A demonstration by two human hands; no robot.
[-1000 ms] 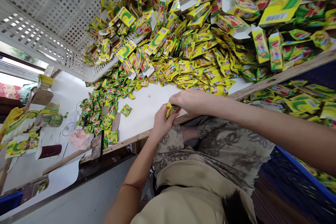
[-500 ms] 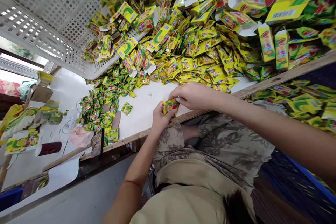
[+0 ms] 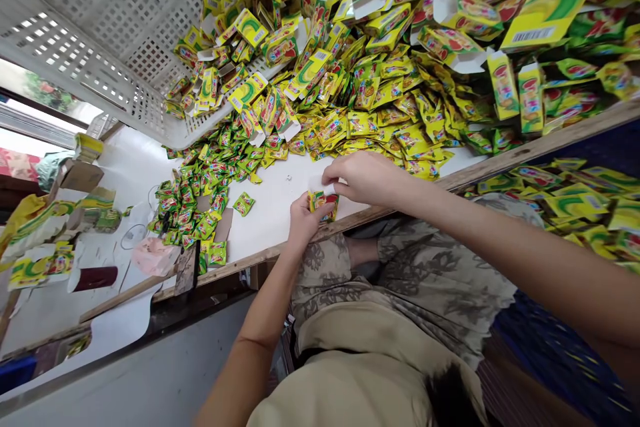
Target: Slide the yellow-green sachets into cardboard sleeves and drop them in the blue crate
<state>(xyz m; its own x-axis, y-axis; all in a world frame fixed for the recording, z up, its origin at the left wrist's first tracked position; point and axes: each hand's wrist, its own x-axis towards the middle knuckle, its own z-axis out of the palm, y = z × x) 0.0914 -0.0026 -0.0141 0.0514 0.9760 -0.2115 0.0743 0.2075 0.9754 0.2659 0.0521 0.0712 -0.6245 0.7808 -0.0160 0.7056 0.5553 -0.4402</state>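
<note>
Small carton (image 3: 317, 203) held by the table's (image 3: 273, 213) wooden edge (image 3: 243, 271). Left-hand grip (image 3: 303, 220) closed around the carton; right-hand grip (image 3: 364, 177) bent at its white flap (image 3: 316, 183), whether pinched on it cannot be told. Flap could be creased or torn if pushed askew; carton could be dropped off the edge if the left-hand hold were slackened.

A: Which markings are legible?
B: No words. The large yellow carton (image 3: 556, 1) bears a barcode (image 3: 534, 34). Lettering on the held carton (image 3: 319, 201) is too small to read.
</note>
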